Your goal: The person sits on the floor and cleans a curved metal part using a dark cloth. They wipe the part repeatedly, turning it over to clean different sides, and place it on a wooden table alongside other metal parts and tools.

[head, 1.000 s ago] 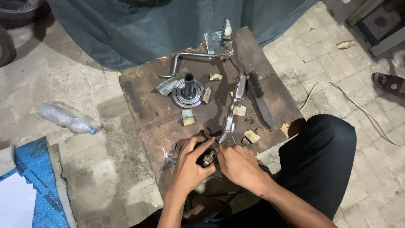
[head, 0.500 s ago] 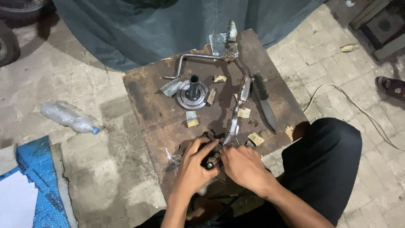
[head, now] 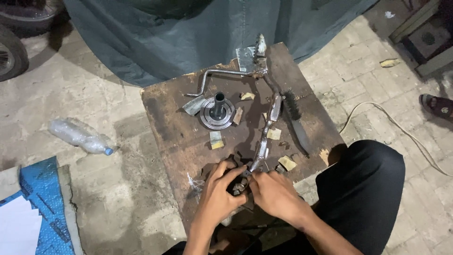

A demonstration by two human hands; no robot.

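Your left hand point(head: 218, 196) and your right hand point(head: 275, 194) meet at the near edge of the dark wooden board point(head: 170, 127). Between them you hold a small dark metal part point(head: 238, 185). The fingers of both hands are curled close around it, with the tips touching it; the part is mostly covered, so its exact shape I cannot tell.

For packages and containers: an empty clear plastic bottle point(head: 80, 137) with a blue cap lies on its side on the concrete floor, well apart to the left of the board. In the lower left corner there is a blue plastic sheet point(head: 40, 198) with white paper point(head: 16, 231) on it. Small yellowish scraps point(head: 216, 140) lie scattered on the board.

In the middle of the board stands a round metal hub point(head: 217, 113) with an upright dark shaft. A bent chrome lever point(head: 266, 132) runs from the far edge of the board down toward your hands, and its lower end is just beside your right fingers. Beside it on the right lies a wire brush point(head: 293, 118). A grey-green cloth point(head: 198, 33) hangs behind the board.
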